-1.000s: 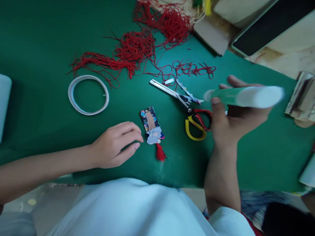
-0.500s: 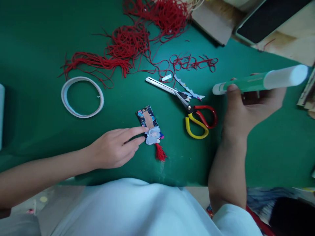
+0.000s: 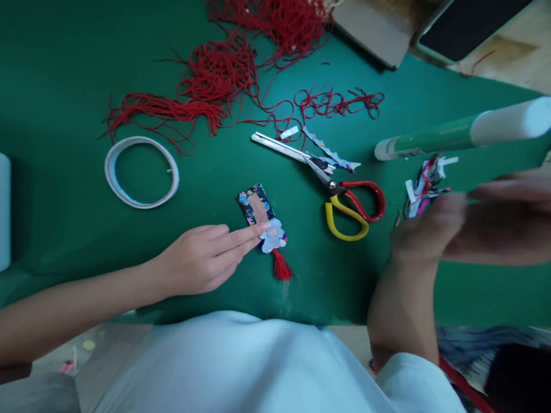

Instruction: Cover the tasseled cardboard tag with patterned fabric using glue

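My left hand lies low on the table with fingers stretched out, their tips pressing a pale cloud-shaped cutout. That cutout overlaps the lower end of a dark floral rectangular piece with a tan patch on it. From its bottom hangs a red tassel. My right hand is blurred, its thumb apart from the fingers and nothing seen in it. Above that hand, apart from it, a green and white tube-like bottle stands on the table. Between my hands lie scissors with red and yellow handles, blades slightly apart.
Red cord is heaped at the back. A roll of tape lies at left. Paper scraps sit by the blades, and more scraps near my right hand. A dark-screened device is at back right.
My right hand has let go of the green and white bottle and moved down and right from it, uncovering the scraps there. My left fingertips have shifted slightly further onto the cutout.
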Tool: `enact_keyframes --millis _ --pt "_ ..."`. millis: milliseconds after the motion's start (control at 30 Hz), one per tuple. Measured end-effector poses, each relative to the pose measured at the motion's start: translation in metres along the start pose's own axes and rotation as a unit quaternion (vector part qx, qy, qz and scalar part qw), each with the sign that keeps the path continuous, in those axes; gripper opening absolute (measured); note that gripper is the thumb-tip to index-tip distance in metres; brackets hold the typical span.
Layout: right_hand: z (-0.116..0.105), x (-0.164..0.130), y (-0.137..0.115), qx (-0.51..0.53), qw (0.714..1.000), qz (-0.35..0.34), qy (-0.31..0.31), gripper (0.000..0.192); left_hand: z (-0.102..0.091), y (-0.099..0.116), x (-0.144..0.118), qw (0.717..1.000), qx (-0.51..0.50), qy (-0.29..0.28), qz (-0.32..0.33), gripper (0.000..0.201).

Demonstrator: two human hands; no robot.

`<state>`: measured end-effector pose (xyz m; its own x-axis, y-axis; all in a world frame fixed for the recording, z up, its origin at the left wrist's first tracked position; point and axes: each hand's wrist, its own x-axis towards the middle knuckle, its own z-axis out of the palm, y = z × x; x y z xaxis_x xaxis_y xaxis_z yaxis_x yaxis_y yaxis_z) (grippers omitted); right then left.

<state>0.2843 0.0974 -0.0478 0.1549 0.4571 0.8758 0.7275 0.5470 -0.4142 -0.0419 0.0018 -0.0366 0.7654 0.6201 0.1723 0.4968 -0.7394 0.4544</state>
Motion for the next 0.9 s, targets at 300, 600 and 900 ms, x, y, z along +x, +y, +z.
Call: enact_keyframes --millis 300,600,900 --pt "0.017 -0.012 -0.083 0.136 0.825 -0.246 -0.491 0.013 -0.001 0.002 -0.001 1.000 0.012 -0.001 -0.020 0.042" --pt "0.014 -0.023 -0.084 0.159 0.866 -0.194 -0.432 0.012 0.000 0.003 -0.001 0.999 0.022 0.007 -0.030 0.040" --pt "0.012 -0.029 -0.095 0.176 0.836 -0.247 -0.457 0.010 0.000 0.006 -0.002 0.996 0.016 0.041 -0.072 0.040"
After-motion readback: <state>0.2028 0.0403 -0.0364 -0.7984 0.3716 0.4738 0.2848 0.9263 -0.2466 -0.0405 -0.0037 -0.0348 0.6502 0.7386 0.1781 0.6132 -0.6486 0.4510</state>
